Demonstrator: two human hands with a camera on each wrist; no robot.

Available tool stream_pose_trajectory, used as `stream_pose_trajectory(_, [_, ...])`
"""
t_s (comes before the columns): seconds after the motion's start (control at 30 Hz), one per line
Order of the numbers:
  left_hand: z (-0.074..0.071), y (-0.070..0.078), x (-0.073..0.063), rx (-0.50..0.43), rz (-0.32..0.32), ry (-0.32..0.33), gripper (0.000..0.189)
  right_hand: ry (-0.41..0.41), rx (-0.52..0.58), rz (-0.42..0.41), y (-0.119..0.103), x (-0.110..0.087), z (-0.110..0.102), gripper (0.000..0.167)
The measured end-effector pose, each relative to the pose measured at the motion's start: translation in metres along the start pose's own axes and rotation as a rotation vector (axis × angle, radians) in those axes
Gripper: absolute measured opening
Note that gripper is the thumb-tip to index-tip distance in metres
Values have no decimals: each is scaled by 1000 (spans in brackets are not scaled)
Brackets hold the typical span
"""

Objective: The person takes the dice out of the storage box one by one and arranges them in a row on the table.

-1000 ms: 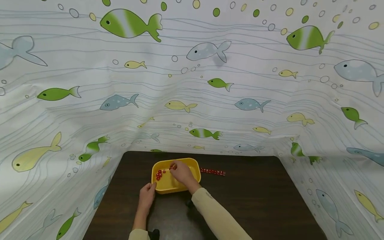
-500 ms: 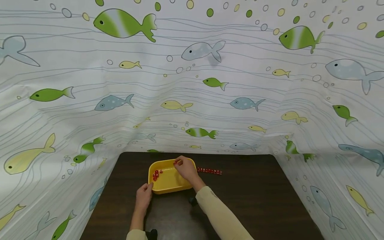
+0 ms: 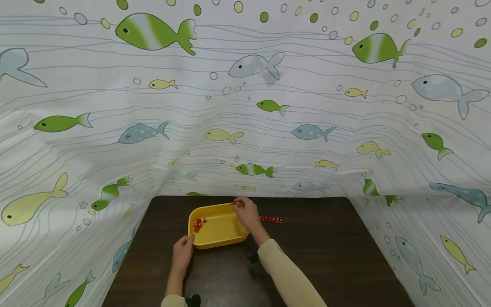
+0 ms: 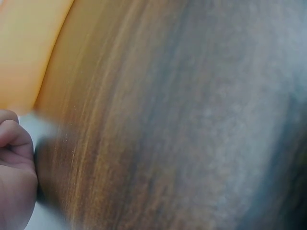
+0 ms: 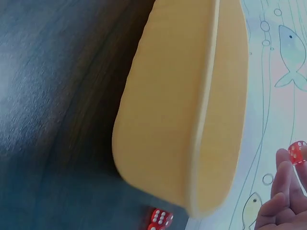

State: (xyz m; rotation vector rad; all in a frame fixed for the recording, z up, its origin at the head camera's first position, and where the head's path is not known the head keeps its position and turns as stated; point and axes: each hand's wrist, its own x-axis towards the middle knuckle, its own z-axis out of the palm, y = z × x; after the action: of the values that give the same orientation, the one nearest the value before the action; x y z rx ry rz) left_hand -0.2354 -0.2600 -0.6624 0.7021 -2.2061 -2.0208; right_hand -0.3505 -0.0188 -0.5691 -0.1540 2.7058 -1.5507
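A yellow plastic tray [image 3: 220, 244] stands on the dark table, with several red dice [image 3: 197, 224] gathered at its left end. My left hand [image 3: 182, 251] grips the tray's near left corner; in the left wrist view its curled fingers [image 4: 14, 136] meet the tray's edge. Over the tray's far right part, my right hand [image 3: 247, 214] pinches one red die [image 5: 295, 153] between thumb and fingertips. To the right of the tray lies a straight row of red dice [image 3: 271, 219] with white pips, its left end partly hidden by the right hand.
The dark wooden table [image 3: 326, 256] extends to the right and in front of the tray. A white curtain [image 3: 215, 106] printed with fish hangs behind and along both sides of the table.
My right hand has lifted and moved right with the die, from inside the tray to over its far right edge. The left hand stays at the tray's corner. The head view shifts slightly.
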Motion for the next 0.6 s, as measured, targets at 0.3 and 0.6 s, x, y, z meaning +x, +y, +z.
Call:
stream_pose_trajectory(0.3, [-1, -1, -1, -6, 26, 4, 43, 87, 100, -5, 17, 3, -16, 23])
stream_pose_trajectory(0.6, [1, -1, -2, 2, 37, 22, 43, 147, 105, -16, 30, 2, -42, 22])
